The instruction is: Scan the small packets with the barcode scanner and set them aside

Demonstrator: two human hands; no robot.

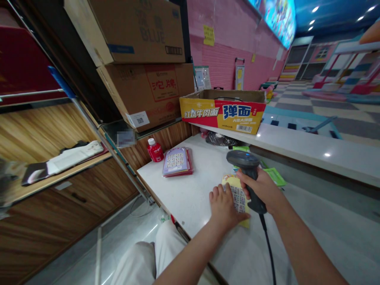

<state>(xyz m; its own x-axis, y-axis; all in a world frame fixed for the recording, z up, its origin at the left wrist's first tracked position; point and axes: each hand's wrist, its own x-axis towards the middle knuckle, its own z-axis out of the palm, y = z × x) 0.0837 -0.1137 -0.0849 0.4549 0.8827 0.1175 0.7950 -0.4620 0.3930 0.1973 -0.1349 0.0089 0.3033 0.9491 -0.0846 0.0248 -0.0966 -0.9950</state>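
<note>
- Currently, my right hand (263,188) is wrapped around the handle of a black barcode scanner (251,172), its head up over the far end of a yellow card (239,194) and a small blue light showing on top.
- My left hand (222,204) lies on that card with the fingers spread, grasping nothing; the card is flat on the white table (190,198) in front of me, printed with rows of small pictures.
- The scanner's cable (269,245) runs down from the handle towards me.
- On the raised ledge (299,146) beyond sits a red-and-yellow noodle carton (222,114) without a top cover. A dark curved strip shows above its rim, but the front wall hides whatever lies lower, so I can't tell how full it is.
- Two brown cardboard boxes are stacked at the left: the upper box (142,35) reads BLUE, the lower box (154,91) has red print. I can't see inside either.
- A red bottle (155,151) with its white cap on stands upright at the table's left edge; its contents don't show.
- Just beside it lies a stack of purple and red cards (178,161).
- Bright green packets (275,176) lie past my right hand, near the ledge.
</note>
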